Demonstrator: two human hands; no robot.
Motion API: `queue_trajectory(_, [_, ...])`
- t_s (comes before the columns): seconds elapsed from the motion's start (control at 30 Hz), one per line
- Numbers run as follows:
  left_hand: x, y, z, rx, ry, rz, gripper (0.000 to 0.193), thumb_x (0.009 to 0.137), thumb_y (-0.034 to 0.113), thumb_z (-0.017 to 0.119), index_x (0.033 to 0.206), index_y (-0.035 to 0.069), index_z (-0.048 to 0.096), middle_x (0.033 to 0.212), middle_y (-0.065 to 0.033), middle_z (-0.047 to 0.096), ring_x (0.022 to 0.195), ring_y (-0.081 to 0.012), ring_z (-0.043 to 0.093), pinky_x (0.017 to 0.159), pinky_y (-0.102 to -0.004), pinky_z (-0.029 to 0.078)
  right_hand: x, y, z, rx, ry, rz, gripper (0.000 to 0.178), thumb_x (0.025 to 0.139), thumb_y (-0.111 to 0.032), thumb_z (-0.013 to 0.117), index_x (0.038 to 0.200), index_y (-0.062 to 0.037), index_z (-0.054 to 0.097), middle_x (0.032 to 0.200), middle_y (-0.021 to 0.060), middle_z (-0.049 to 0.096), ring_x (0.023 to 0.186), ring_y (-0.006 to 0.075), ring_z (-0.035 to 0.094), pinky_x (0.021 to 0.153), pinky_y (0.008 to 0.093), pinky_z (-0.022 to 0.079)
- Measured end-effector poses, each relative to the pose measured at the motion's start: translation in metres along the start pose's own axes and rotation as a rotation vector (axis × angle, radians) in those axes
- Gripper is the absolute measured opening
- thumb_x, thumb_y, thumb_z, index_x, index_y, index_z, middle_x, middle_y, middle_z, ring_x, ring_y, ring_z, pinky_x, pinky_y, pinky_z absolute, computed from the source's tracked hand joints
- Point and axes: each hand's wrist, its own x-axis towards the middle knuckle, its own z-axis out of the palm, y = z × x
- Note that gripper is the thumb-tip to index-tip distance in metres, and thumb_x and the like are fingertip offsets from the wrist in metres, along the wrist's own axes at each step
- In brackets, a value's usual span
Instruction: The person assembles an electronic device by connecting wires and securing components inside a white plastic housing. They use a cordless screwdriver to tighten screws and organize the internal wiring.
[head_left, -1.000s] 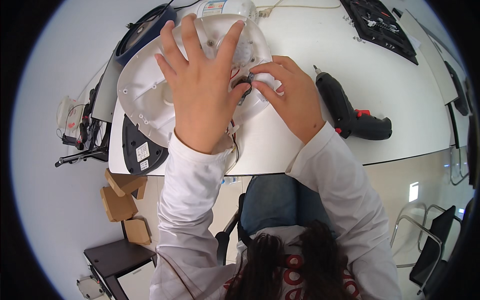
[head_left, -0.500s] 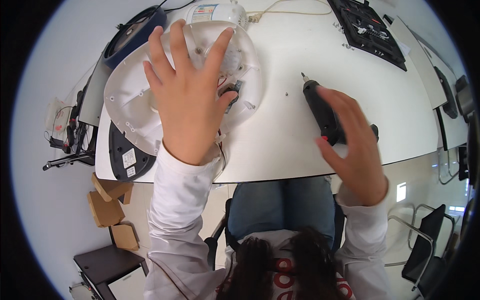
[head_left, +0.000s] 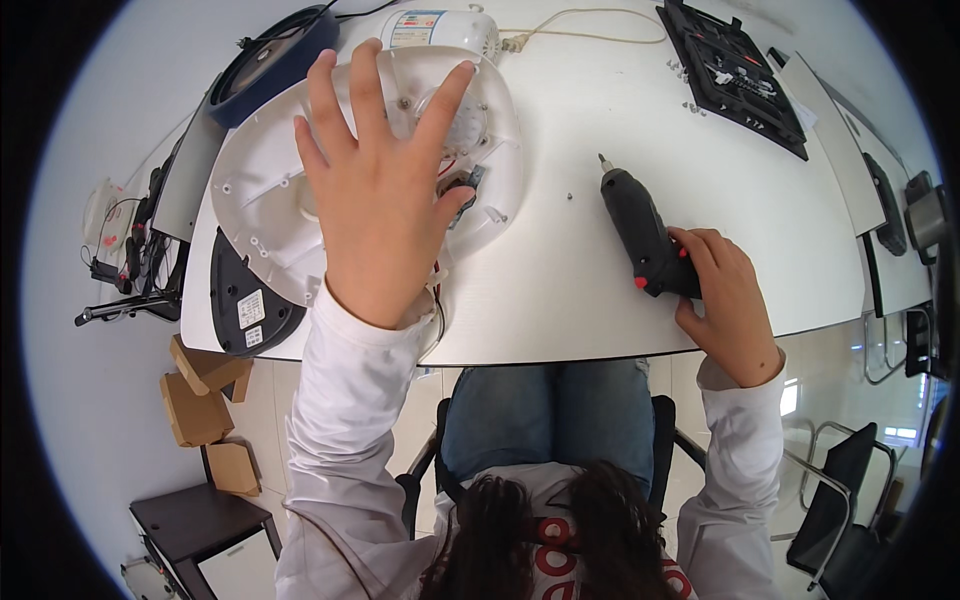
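White desk point(head_left: 560, 290) across frame. White plastic housing point(head_left: 268, 150), upper left; left hand point(head_left: 385, 205) splayed open over it. Black power screwdriver point(head_left: 636, 225), right of centre, gripped by right hand point(head_left: 733, 298). Dark module point(head_left: 475, 180), upper centre, at left thumb.

Pale wall point(head_left: 90, 410) at left, glossy tiled floor point(head_left: 275, 450), dark side table point(head_left: 195, 515), chrome-framed chair point(head_left: 838, 478).
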Motion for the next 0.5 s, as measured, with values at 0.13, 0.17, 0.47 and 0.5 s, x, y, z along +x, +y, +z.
queue_trajectory(0.13, [-0.001, 0.000, 0.000, -0.009, 0.004, 0.003, 0.098, 0.048, 0.017, 0.092, 0.137, 0.036, 0.054, 0.150, -0.0128, 0.035, 0.139, -0.0430, 0.028, 0.104, -0.0545, 0.036, 0.003, -0.001, 0.000, 0.049, -0.022, 0.077, 0.062, 0.064, 0.002, 0.064, 0.124, -0.0062, 0.054, 0.113, 0.0128, 0.054, 0.105, 0.0342, 0.055, 0.100, 0.0431, 0.040])
queue_trajectory(0.17, [-0.001, 0.000, 0.001, -0.015, 0.005, 0.004, 0.098, 0.048, 0.017, 0.092, 0.137, 0.036, 0.054, 0.150, -0.0127, 0.035, 0.139, -0.0428, 0.028, 0.104, -0.0544, 0.036, 0.004, 0.000, 0.000, 0.066, -0.035, 0.101, 0.062, 0.063, 0.001, 0.065, 0.124, -0.0064, 0.055, 0.113, 0.0128, 0.054, 0.104, 0.0345, 0.055, 0.100, 0.0431, 0.040])
queue_trajectory(0.47, [-0.003, -0.003, 0.000, -0.029, 0.018, 0.000, 0.097, 0.049, 0.016, 0.093, 0.136, 0.035, 0.055, 0.150, -0.0129, 0.034, 0.139, -0.0429, 0.028, 0.104, -0.0539, 0.036, 0.002, -0.012, -0.009, -0.155, 0.189, -0.022, 0.054, 0.075, -0.009, 0.074, 0.126, -0.0071, 0.058, 0.115, 0.0126, 0.059, 0.107, 0.0317, 0.060, 0.092, 0.0426, 0.046])
queue_trajectory(0.5, [-0.003, -0.002, 0.001, -0.028, 0.020, -0.001, 0.097, 0.049, 0.016, 0.093, 0.136, 0.035, 0.055, 0.150, -0.0131, 0.034, 0.139, -0.0430, 0.028, 0.104, -0.0539, 0.036, 0.006, -0.024, -0.006, -0.061, 0.225, -0.011, 0.051, 0.077, -0.011, 0.075, 0.125, -0.0071, 0.058, 0.115, 0.0123, 0.059, 0.108, 0.0310, 0.060, 0.092, 0.0418, 0.047])
